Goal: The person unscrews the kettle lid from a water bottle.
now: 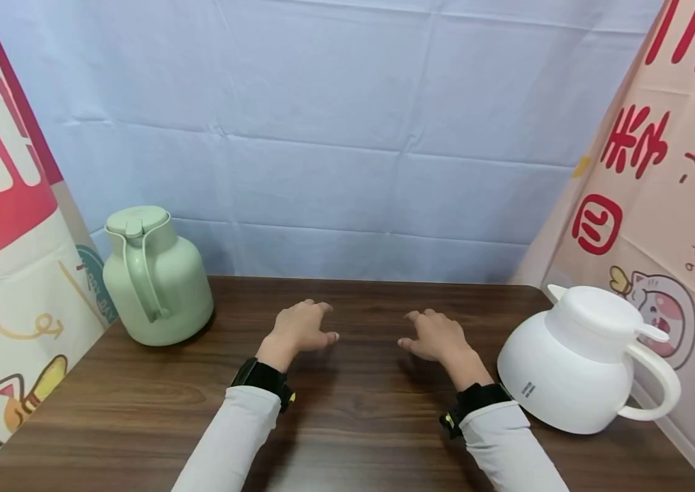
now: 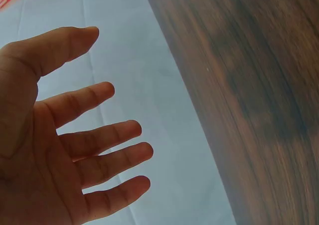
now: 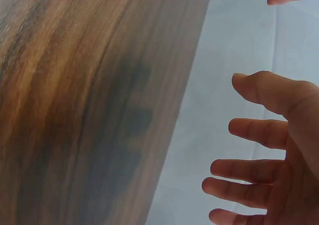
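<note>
Both hands hover over the brown wooden table (image 1: 347, 424), apart from each other and holding nothing. My left hand (image 1: 299, 326) is left of the middle; in the left wrist view its fingers (image 2: 107, 160) are spread and nearly straight. My right hand (image 1: 438, 336) mirrors it, its fingers (image 3: 244, 170) extended and parted in the right wrist view. A green thermos jug (image 1: 165, 287) stands upright at the back left, its handle facing the front. On the right, a white thermos jug (image 1: 568, 362) with its handle to the right stands beyond the right hand. Neither hand touches a jug.
A pale blue cloth (image 1: 322, 137) hangs behind the table's back edge. Printed cloths flank both sides, the left one (image 1: 15, 294) near the green jug and the right one (image 1: 648, 225) behind the white jug. Black wrist straps (image 1: 264, 379) sit over white sleeves.
</note>
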`<state>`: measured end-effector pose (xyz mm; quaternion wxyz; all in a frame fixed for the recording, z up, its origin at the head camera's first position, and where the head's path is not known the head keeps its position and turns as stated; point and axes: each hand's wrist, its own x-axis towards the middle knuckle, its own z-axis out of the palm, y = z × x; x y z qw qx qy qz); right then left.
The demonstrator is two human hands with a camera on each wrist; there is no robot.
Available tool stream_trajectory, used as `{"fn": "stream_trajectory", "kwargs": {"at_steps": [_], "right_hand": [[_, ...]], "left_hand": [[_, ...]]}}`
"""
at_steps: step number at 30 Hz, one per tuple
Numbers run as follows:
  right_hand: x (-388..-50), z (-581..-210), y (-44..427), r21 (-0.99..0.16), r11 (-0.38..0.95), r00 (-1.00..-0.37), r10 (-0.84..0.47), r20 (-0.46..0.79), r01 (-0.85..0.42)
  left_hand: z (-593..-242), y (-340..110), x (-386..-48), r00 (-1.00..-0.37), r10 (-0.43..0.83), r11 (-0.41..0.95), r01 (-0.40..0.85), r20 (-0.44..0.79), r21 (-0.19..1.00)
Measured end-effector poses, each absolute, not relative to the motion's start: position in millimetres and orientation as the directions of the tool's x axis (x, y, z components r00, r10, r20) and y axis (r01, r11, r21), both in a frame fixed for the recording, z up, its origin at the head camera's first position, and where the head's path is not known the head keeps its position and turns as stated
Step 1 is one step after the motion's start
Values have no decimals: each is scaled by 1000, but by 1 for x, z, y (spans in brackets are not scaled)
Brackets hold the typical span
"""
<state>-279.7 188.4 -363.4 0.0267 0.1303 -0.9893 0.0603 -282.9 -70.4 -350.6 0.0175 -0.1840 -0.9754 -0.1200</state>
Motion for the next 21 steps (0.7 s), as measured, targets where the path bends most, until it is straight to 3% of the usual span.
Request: {"fn": "stream_trajectory", "kwargs": {"at_steps": [9,21], "right_hand": [[-263,-352,194,-139,957,-966,-246,80,-255],[-242,-331,208,-117,957,-960,-251,123,-265]], "left_hand": [[-350,-53,-272,-896,435,853,441,87,278],[-345,-30,-258,-859,502,826,510,99,241]]}}
